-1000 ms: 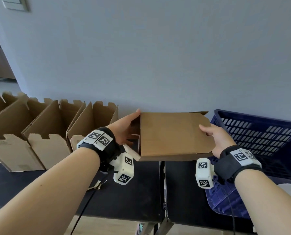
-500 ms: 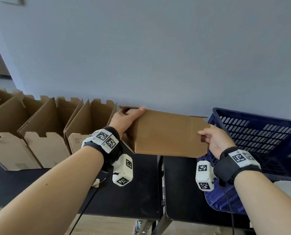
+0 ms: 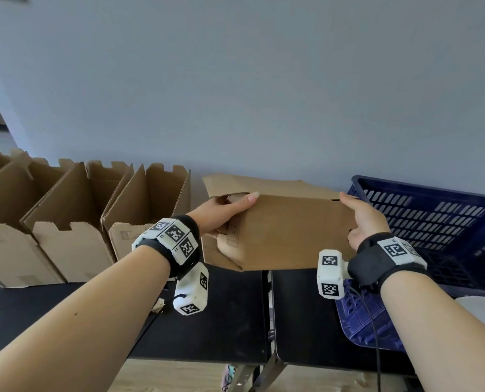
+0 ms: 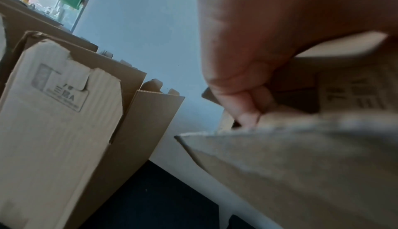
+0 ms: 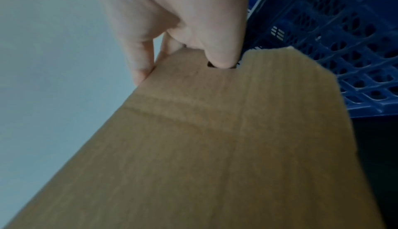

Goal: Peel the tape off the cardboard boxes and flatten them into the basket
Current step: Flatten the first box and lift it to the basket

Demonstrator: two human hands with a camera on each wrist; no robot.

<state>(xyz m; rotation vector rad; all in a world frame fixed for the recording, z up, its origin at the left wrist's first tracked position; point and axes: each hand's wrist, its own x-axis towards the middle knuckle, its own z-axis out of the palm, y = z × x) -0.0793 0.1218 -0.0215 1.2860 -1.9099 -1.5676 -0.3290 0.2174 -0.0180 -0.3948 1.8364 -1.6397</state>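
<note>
A brown cardboard box (image 3: 289, 233) is held in the air above the black table, between both hands, its broad side tilted toward me. My left hand (image 3: 224, 213) grips its left end, thumb on top and fingers (image 4: 247, 106) curled into the open end flaps. My right hand (image 3: 360, 219) grips the right end (image 5: 215, 130), thumb pressed on the near face. The blue plastic basket (image 3: 433, 219) lies just right of the box, behind my right hand. No tape shows on the visible faces.
Several open cardboard boxes (image 3: 74, 222) stand in a row on the left of the black table (image 3: 230, 315), against the grey wall. A small scrap (image 3: 158, 304) lies on the table under my left wrist. A gap (image 3: 269, 306) splits the two tabletops.
Both hands have lifted the box and rotated it, so its front face now tilts toward me and a rear flap shows above. The view has tilted slightly upward.
</note>
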